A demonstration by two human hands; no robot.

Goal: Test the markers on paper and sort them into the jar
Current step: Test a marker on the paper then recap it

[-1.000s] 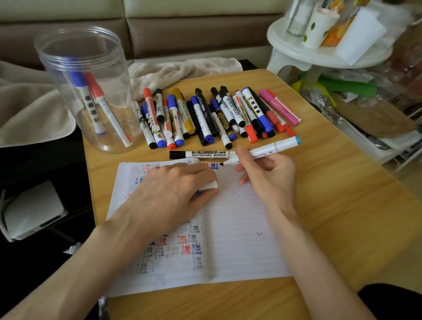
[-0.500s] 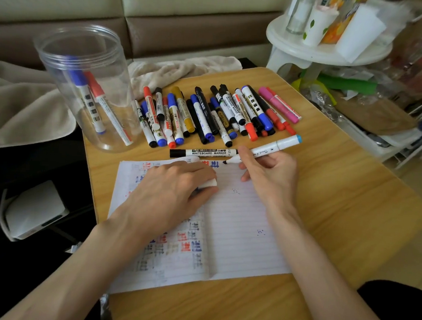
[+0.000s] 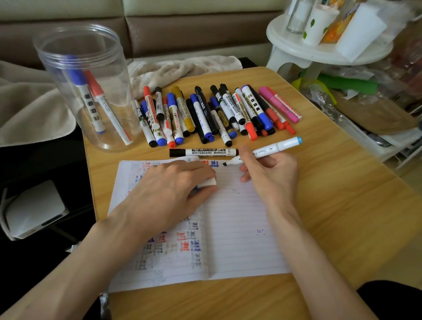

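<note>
- Lined paper (image 3: 237, 236) lies on the table (image 3: 345, 219).
- Clear jar (image 3: 87, 51) at ten o'clock, two markers (image 3: 90, 104) inside.
- Marker pile (image 3: 208, 114) at twelve o'clock.
- Left hand (image 3: 170, 192) on the paper, fingers curled round a white cap (image 3: 208, 182).
- Right hand (image 3: 271, 176) pinches the white marker (image 3: 278, 148), nib at paper's top edge.

1. A light wooden table (image 3: 338, 218) with a rounded far corner fills the centre and right of the frame.
2. A clear plastic jar (image 3: 63, 49) stands upright on its upper-left corner, close to the left edge.
3. A crowded row of markers (image 3: 208, 114) lies across the far part of the top, right of the jar, some overlapping.
4. One black-capped whiteboard marker (image 3: 203, 152) lies alone, crosswise, between that row and the paper.
5. A lined sheet of paper (image 3: 239, 236) lies flat in the near centre, with coloured scribbles on its left half.
6. A pale cloth (image 3: 176, 67) touches the far edge.
</note>
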